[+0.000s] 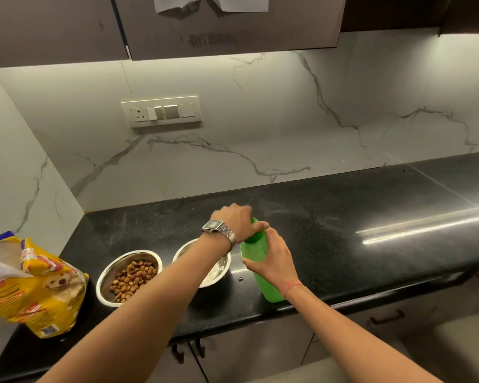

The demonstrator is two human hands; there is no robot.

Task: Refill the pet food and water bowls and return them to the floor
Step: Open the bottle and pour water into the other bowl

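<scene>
A green plastic bottle [253, 250] stands upright on the black counter [343, 239]. My right hand [271, 258] grips its body. My left hand [239, 221], with a metal watch on the wrist, is curled over the bottle's cap. Left of the bottle stand two steel bowls. The left bowl [127, 277] holds brown kibble. My left forearm partly covers the right bowl [216, 268], and I cannot tell what is in it.
An open yellow pet food bag [31, 283] lies at the counter's left end. A switch panel [161, 111] is on the marble wall behind. Cabinet doors with dark handles [387, 317] run below the counter's front edge.
</scene>
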